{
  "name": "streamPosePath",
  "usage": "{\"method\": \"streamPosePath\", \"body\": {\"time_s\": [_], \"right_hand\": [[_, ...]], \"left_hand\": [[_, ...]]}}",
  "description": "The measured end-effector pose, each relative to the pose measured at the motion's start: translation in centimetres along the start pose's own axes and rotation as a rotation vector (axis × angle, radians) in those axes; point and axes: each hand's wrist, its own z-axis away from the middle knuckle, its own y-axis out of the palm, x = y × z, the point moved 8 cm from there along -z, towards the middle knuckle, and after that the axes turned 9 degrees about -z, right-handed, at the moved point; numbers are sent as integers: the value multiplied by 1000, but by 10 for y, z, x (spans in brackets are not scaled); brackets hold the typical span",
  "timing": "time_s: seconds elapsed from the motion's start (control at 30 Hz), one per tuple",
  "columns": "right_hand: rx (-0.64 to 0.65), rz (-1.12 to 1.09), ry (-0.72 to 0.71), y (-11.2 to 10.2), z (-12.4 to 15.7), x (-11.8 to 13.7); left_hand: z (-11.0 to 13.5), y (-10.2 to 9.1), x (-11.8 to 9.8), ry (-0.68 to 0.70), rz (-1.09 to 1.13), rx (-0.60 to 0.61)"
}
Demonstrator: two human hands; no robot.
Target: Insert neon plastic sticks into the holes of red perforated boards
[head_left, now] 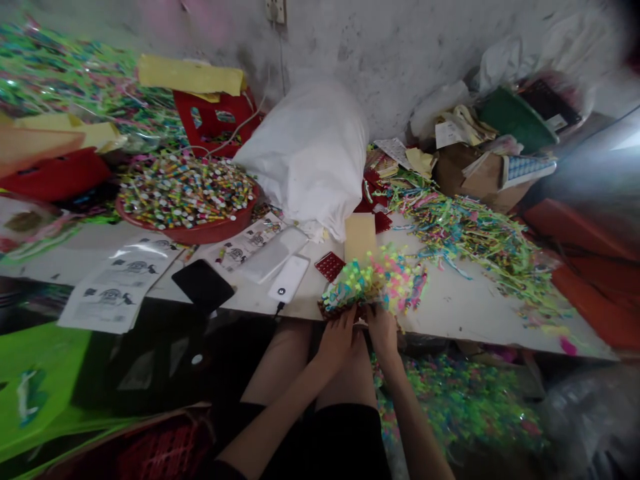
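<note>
At the table's front edge lies a fluffy bunch of small colourful plastic pieces [380,277], yellow-green, teal and pink; their exact kind is too small to tell. My left hand [339,333] reaches its left lower side, fingers bent over a dark red edge under the pieces. Close beside it, my right hand [383,330] has its fingers curled into the base of the bunch, fingertips partly hidden. Just behind the bunch are a yellowish card [360,237] and a small dark red patterned square [330,267].
A red basin [210,230] of small coloured tubes stands left, near printed sheets [117,283], a black phone [203,285] and a white device with a cable [289,279]. A white sack [315,147] leans at the wall. Colourful strands [465,230] heap at right.
</note>
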Motion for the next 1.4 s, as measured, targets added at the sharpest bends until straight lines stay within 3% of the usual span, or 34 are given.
{"method": "streamPosePath", "body": {"time_s": [0.23,0.37,0.47,0.63,0.8,0.87,0.97,1.1,1.4], "right_hand": [[-37,-14,6,0,-7,15],[-66,-20,-82,2,-11,22],[-30,4,-48,4,-5,21],[112,7,90,-2,20,-2],[-100,332,193,-42,24,-54],[-133,413,193,-45,16,-69],[-82,461,183,-36,2,-82],[-20,410,192,-31,-5,-89],[11,71,178,-38,2,-113]], "left_hand": [[-14,-3,-6,48,-70,43],[-17,-7,-3,-1,-148,70],[-22,-8,-1,-19,-207,138],[-31,-12,-1,28,-199,212],[-34,-10,0,9,-254,353],[-35,-11,-2,11,-267,374],[-36,-12,-2,5,-275,385],[-35,-12,-3,4,-283,387],[-33,-11,0,-37,-246,307]]}}
